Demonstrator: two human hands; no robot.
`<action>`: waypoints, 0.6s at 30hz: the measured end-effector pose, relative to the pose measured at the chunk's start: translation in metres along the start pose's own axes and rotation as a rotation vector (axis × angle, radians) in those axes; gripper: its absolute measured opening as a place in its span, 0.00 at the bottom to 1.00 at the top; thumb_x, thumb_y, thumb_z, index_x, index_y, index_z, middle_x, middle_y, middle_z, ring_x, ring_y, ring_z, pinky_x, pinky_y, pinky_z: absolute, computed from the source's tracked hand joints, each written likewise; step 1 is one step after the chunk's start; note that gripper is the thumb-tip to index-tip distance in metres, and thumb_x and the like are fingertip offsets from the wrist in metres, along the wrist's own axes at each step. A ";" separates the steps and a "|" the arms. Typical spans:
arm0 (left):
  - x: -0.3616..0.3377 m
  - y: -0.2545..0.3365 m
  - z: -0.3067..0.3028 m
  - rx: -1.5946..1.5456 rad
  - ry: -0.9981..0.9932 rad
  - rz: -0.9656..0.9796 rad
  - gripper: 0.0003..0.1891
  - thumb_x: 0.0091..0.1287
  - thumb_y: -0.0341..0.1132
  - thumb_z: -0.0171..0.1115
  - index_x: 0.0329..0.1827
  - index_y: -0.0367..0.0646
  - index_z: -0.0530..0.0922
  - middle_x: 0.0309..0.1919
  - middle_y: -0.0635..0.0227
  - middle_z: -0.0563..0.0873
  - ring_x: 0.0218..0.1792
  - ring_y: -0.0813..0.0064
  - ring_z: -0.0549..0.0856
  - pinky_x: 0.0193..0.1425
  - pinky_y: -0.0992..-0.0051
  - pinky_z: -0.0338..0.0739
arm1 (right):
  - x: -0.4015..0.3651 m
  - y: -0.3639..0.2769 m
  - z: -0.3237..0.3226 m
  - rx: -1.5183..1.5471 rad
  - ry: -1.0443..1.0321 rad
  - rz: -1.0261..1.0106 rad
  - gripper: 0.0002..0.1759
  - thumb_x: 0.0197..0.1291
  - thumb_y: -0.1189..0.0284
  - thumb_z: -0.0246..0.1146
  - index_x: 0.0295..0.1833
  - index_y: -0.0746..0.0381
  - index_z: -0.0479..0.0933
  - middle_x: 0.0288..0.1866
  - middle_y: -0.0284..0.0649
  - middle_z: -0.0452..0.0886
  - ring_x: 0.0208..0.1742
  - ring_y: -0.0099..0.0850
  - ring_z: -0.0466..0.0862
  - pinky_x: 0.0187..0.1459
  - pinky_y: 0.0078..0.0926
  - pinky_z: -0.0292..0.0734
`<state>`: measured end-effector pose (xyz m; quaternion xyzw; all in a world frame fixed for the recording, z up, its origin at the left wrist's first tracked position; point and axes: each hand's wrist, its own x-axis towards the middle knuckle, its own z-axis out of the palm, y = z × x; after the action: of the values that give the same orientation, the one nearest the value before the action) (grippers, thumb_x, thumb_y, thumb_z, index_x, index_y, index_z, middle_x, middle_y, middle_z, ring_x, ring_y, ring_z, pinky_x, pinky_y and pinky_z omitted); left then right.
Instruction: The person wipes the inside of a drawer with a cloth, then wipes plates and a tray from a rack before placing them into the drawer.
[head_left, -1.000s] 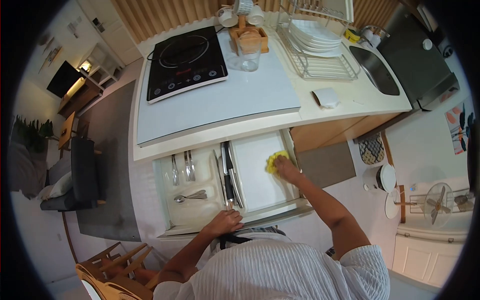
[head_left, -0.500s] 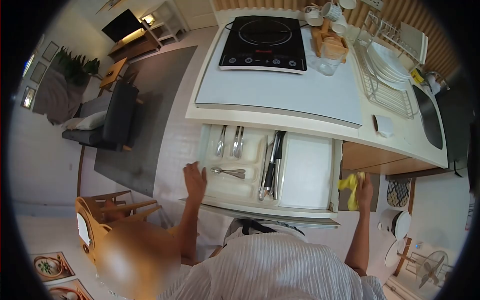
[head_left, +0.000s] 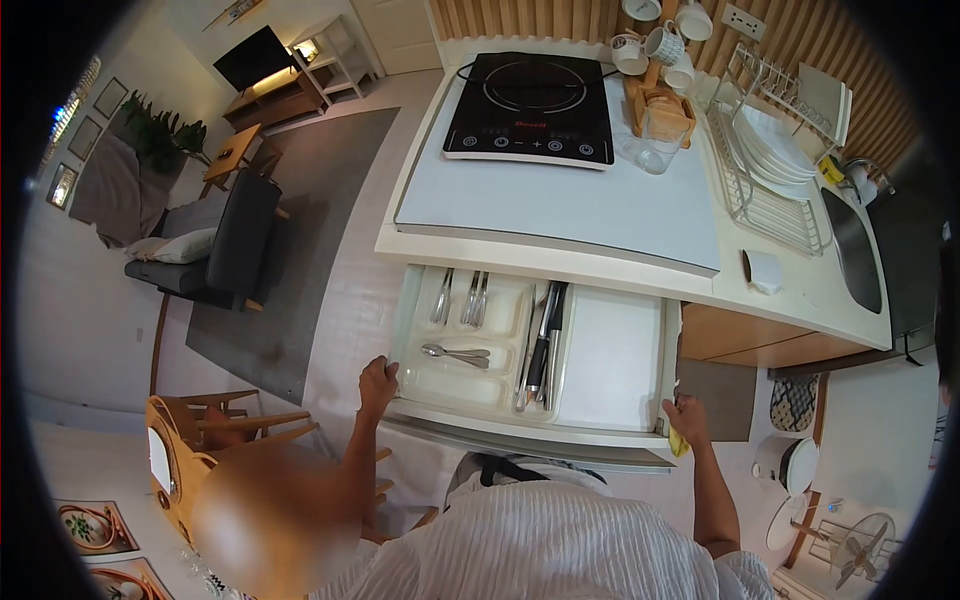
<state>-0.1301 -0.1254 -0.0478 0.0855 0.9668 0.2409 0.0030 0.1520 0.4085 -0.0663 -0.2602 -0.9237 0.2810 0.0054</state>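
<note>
An open drawer holds a cream cutlery tray with forks, spoons and knives, one of them black-handled. White drawer bottom shows to the right of the tray. My left hand is closed at the drawer's front left corner; whatever its fingers grip is too small to make out. At the front right corner, my right hand is closed on a yellow cloth, which hangs below the fingers beside the drawer's edge.
Above the drawer, the counter carries a black induction cooktop, a clear glass, mugs, a dish rack with plates and a white cup. A sink lies right, wooden chairs lower left.
My left hand has moved down and slightly left to the drawer corner, its fingers now curled. My right hand has come inward and down with the yellow cloth, reaching the opposite corner.
</note>
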 end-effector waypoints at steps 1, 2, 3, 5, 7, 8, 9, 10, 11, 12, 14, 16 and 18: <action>0.004 0.002 0.000 -0.003 -0.006 0.006 0.13 0.59 0.33 0.60 0.22 0.36 0.69 0.21 0.47 0.76 0.27 0.43 0.76 0.29 0.55 0.68 | 0.005 0.001 0.000 -0.024 -0.027 0.021 0.19 0.51 0.61 0.63 0.24 0.68 0.71 0.20 0.52 0.73 0.24 0.49 0.77 0.26 0.40 0.69; 0.009 0.001 0.001 -0.002 -0.008 0.007 0.13 0.59 0.33 0.60 0.22 0.36 0.69 0.21 0.47 0.76 0.27 0.43 0.76 0.29 0.55 0.68 | 0.010 -0.001 -0.003 -0.050 -0.052 0.043 0.20 0.51 0.60 0.63 0.24 0.68 0.71 0.21 0.53 0.74 0.25 0.50 0.78 0.27 0.41 0.70; 0.015 0.002 0.003 -0.005 -0.009 0.010 0.12 0.59 0.33 0.60 0.23 0.36 0.69 0.21 0.47 0.76 0.27 0.43 0.76 0.29 0.55 0.68 | 0.015 -0.003 -0.004 -0.055 -0.044 0.052 0.20 0.51 0.60 0.63 0.24 0.68 0.71 0.21 0.53 0.74 0.25 0.50 0.78 0.27 0.41 0.70; 0.024 0.000 0.005 0.000 0.003 0.040 0.13 0.59 0.33 0.60 0.23 0.36 0.69 0.21 0.47 0.76 0.27 0.42 0.76 0.29 0.55 0.67 | 0.023 -0.007 -0.007 -0.123 -0.071 0.070 0.22 0.51 0.56 0.61 0.25 0.67 0.73 0.23 0.53 0.76 0.28 0.51 0.79 0.29 0.43 0.73; 0.034 0.002 0.009 0.004 0.006 0.072 0.13 0.59 0.34 0.61 0.23 0.35 0.69 0.22 0.47 0.76 0.27 0.42 0.75 0.30 0.55 0.67 | 0.032 -0.010 -0.010 -0.098 -0.033 0.041 0.23 0.52 0.54 0.60 0.25 0.67 0.74 0.23 0.53 0.77 0.29 0.51 0.79 0.30 0.44 0.74; 0.039 0.002 0.010 -0.009 -0.003 0.104 0.13 0.59 0.34 0.61 0.23 0.35 0.69 0.22 0.47 0.76 0.27 0.42 0.75 0.30 0.55 0.67 | 0.036 -0.011 -0.011 -0.066 -0.015 -0.012 0.24 0.52 0.53 0.60 0.25 0.67 0.75 0.24 0.53 0.78 0.30 0.51 0.80 0.31 0.44 0.75; 0.042 0.000 0.009 0.022 -0.004 0.098 0.13 0.59 0.34 0.61 0.23 0.35 0.69 0.22 0.47 0.76 0.27 0.42 0.75 0.30 0.55 0.67 | 0.038 -0.009 -0.008 -0.068 0.012 0.010 0.24 0.52 0.53 0.60 0.25 0.67 0.75 0.24 0.53 0.78 0.30 0.51 0.80 0.31 0.44 0.75; 0.048 0.001 0.012 0.053 -0.002 0.092 0.14 0.59 0.34 0.61 0.23 0.35 0.69 0.22 0.47 0.76 0.27 0.43 0.75 0.30 0.55 0.67 | 0.044 -0.007 -0.006 -0.139 0.003 0.007 0.25 0.52 0.52 0.59 0.25 0.66 0.76 0.24 0.52 0.78 0.30 0.51 0.80 0.32 0.44 0.75; 0.051 0.005 0.012 0.043 -0.006 0.123 0.14 0.59 0.34 0.61 0.23 0.35 0.69 0.22 0.47 0.76 0.27 0.43 0.75 0.30 0.55 0.67 | 0.046 -0.005 -0.006 -0.208 -0.008 0.006 0.25 0.51 0.51 0.59 0.24 0.66 0.76 0.25 0.52 0.79 0.30 0.51 0.80 0.32 0.43 0.75; 0.053 0.008 0.012 0.035 -0.010 0.096 0.13 0.59 0.34 0.61 0.23 0.35 0.69 0.22 0.47 0.76 0.27 0.43 0.75 0.30 0.55 0.67 | 0.047 -0.006 -0.009 -0.207 0.014 0.024 0.25 0.51 0.51 0.59 0.24 0.66 0.76 0.25 0.52 0.79 0.30 0.51 0.80 0.32 0.43 0.75; 0.054 0.009 0.012 0.024 -0.008 0.089 0.13 0.59 0.34 0.61 0.23 0.35 0.69 0.22 0.47 0.75 0.27 0.43 0.75 0.30 0.55 0.67 | 0.053 -0.011 -0.013 -0.191 -0.079 0.082 0.25 0.51 0.50 0.58 0.24 0.65 0.76 0.26 0.52 0.79 0.32 0.51 0.80 0.33 0.43 0.75; 0.051 0.005 0.017 0.032 0.023 0.032 0.13 0.59 0.34 0.61 0.24 0.35 0.70 0.22 0.49 0.76 0.26 0.46 0.75 0.30 0.56 0.67 | 0.048 -0.014 -0.013 -0.176 -0.040 0.099 0.25 0.51 0.49 0.59 0.25 0.64 0.77 0.26 0.51 0.79 0.32 0.50 0.80 0.34 0.43 0.75; 0.045 0.002 0.021 0.067 0.027 0.053 0.12 0.58 0.35 0.62 0.28 0.35 0.72 0.25 0.51 0.78 0.28 0.49 0.76 0.33 0.58 0.69 | 0.043 -0.017 -0.015 -0.139 -0.079 0.159 0.25 0.52 0.47 0.56 0.32 0.60 0.80 0.33 0.48 0.81 0.37 0.47 0.81 0.39 0.42 0.77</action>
<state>-0.1732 -0.1069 -0.0637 0.1079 0.9717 0.2093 -0.0192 0.1091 0.4254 -0.0509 -0.3213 -0.9169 0.2259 -0.0714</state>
